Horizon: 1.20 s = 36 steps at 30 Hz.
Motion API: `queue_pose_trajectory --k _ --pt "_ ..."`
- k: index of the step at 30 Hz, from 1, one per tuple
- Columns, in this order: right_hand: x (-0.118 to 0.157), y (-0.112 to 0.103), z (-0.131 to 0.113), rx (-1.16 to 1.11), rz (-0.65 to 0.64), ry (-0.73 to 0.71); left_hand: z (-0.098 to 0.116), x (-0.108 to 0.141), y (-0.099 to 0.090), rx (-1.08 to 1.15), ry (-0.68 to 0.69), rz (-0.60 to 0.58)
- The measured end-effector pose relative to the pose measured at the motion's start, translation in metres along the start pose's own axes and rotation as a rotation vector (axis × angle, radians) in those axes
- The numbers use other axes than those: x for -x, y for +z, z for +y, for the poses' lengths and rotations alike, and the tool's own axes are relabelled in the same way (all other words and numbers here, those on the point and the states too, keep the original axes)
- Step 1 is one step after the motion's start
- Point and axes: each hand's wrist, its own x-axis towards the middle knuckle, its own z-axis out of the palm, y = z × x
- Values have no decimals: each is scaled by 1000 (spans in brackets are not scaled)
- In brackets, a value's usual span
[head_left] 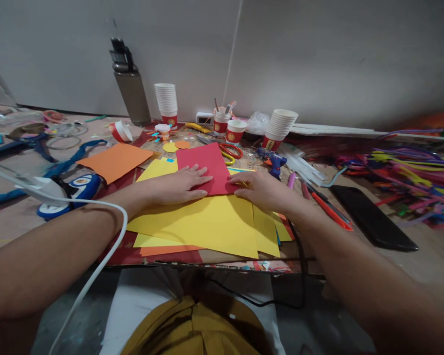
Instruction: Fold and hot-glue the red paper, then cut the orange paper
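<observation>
A red sheet of paper (206,162) lies on top of several yellow sheets (207,222). My left hand (187,183) rests flat on the red sheet's lower left part, fingers spread. At its lower right edge, my right hand (257,187) has thumb and fingertips closed on the paper's corner; the exact grip is partly hidden. Under the yellow stack, the edge of an orange sheet (170,250) shows. Another orange sheet (114,160) lies to the left. Behind the red paper are orange-and-yellow-handled scissors (232,150).
Stacked paper cups (166,101) and a grey bottle (132,96) stand by the wall. To the right are a blue glue gun (277,165), a red-handled tool (331,209), a black phone (373,217) and pipe cleaners (422,172). A white cable (111,256) hangs across my left arm.
</observation>
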Motion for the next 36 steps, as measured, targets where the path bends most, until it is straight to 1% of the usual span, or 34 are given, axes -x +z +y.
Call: queue_pose_trajectory --k 6,15,26,36 --pt "-1 3 2 -12 11 -18 -2 -1 1 -13 -3 -15" --pt "-1 3 2 -12 6 -6 -2 0 1 -22 8 -9" --pt "-1 3 -1 -19 14 -1 -8 -3 4 -42 27 7" --pt "-3 4 1 -20 8 12 -6 -1 3 -50 22 2"
